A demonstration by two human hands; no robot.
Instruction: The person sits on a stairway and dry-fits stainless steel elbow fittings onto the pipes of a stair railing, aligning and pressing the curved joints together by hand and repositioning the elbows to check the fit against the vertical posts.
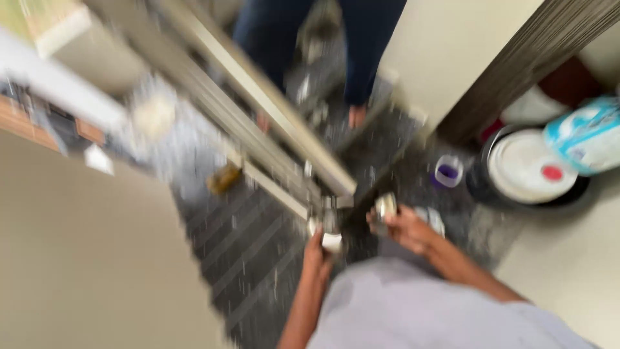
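Blurred throughout. Dark speckled floor (258, 258) with pale diagonal stripes underfoot, meeting a plain cream floor (568, 265) at lower right. Broad beige wall (84, 258) filling the lower left. Cream panel (445, 58) at upper right, edged by a dark wood-grain strip (516, 71). Beside that, a black bucket (478, 187) with a white lid (526, 168) bearing a red spot, and a white-and-blue bag (588, 136) leaning over it. Small purple-topped cup (447, 171) on the dark floor nearby. Legs in dark trousers (361, 45) standing at the top, bare feet on the floor. Even, soft light.
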